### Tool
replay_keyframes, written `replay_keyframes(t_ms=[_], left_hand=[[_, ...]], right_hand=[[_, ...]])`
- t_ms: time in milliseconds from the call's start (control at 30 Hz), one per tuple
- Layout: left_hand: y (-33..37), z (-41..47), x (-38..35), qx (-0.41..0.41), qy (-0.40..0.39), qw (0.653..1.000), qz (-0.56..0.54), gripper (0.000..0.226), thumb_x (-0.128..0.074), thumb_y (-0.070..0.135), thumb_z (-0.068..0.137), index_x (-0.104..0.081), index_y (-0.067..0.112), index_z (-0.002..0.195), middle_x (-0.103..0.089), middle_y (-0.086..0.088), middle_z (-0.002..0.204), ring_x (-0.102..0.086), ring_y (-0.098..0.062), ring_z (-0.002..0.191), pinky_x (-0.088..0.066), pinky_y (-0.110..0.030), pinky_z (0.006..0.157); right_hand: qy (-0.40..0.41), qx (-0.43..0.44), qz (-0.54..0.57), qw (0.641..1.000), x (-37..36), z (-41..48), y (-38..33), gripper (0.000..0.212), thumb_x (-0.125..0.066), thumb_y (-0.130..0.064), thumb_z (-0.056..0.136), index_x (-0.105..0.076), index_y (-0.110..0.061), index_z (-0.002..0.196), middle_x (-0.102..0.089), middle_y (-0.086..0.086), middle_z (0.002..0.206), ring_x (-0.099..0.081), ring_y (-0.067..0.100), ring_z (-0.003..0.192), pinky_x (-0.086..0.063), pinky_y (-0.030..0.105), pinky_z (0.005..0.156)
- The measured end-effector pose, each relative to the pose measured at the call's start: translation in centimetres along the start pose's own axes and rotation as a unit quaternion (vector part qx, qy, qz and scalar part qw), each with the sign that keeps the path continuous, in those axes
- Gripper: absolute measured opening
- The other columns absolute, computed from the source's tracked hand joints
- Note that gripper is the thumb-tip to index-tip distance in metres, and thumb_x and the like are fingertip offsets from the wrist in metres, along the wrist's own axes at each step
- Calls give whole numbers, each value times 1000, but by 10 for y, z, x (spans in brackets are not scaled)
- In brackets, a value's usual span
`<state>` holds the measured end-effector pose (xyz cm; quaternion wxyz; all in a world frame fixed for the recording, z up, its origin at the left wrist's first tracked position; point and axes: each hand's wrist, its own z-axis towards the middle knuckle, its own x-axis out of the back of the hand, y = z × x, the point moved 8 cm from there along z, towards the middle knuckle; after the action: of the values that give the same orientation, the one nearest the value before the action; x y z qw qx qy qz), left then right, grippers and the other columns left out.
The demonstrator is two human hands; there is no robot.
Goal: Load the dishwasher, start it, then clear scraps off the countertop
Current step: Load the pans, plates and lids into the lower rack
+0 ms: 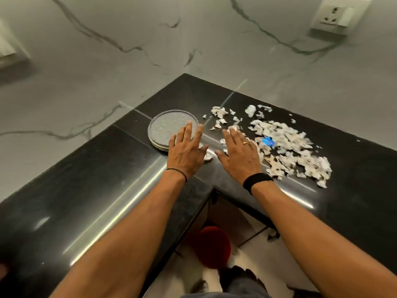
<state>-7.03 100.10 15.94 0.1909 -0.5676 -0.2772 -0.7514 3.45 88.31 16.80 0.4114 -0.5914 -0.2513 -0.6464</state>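
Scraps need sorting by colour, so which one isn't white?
The single shiny blue scrap, just right of the right hand; all the other scraps around it are whitish.

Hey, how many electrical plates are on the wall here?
2. One socket plate is high on the right wall; a second wall plate, cropped and blurred, is at the left edge. More may lie out of frame.

Bare black countertop [71, 190] left and front — grey plate [167, 125] in corner, scraps [287, 147] strewn right.
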Motion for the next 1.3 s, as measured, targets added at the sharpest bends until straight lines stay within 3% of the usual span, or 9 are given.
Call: replay_keyframes(t_ms=[267, 567, 767, 900, 1000, 1300], left_hand=[[-81, 29, -10, 128, 6, 991, 41, 65, -37, 50, 105, -17, 26, 162, -16, -12, 168, -19, -32, 154, -20, -51, 122], [-122, 34, -34, 225, -15, 972, 66, 64, -35, 48, 106, -15, 25, 162, -13, -11, 169, -16, -30, 154, -20, -50, 123], [-130, 27, -46, 256, -14, 964, 68, 62, -37, 46, 106, -18, 25, 162, -17, -11, 168, -21, -30, 153, -23, -51, 122], [-129, 25, -49, 258, -17, 963, 75, 62, -40, 45, 106, -19, 25, 161, -17, -12, 168, -21, -31, 153, -24, -51, 122], [-125, 24, -50, 253, -20, 964, 74, 62, -40, 43, 106, -20, 24, 161, -16, -12, 168, -21, -30, 153, -24, -51, 122], [-110, 35, -47, 178, -30, 982, 50, 74, -58, 30, 95, -22, 26, 161, -19, -12, 167, -21, -31, 152, -26, -52, 121]], right_hand=[[-50, 150, 5, 987, -47, 88, -63, 64, -50, -48, 99, -32, -22, 154, -31, 6, 162, -29, 24, 149, -31, 46, 113], [-132, 263, -12, 956, -111, 137, -95, 54, -53, -40, 99, -39, -24, 149, -35, 3, 159, -28, 25, 148, -31, 45, 112], [-163, 298, -9, 941, -140, 146, -100, 33, -52, -34, 99, -62, -24, 129, -41, 2, 156, -32, 26, 146, -31, 46, 111], [-134, 304, 3, 943, -143, 148, -100, 20, -55, -20, 95, -69, -20, 109, -61, 0, 132, -47, 25, 132, -35, 42, 102], [-123, 306, 15, 944, -140, 150, -98, 14, -56, -17, 90, -68, -19, 98, -66, -2, 110, -55, 25, 115, -36, 39, 95], [-3, 309, 97, 946, -108, 146, -76, 11, -58, -25, 86, -59, -18, 94, -60, 0, 94, -60, 23, 86, -44, 37, 81]])
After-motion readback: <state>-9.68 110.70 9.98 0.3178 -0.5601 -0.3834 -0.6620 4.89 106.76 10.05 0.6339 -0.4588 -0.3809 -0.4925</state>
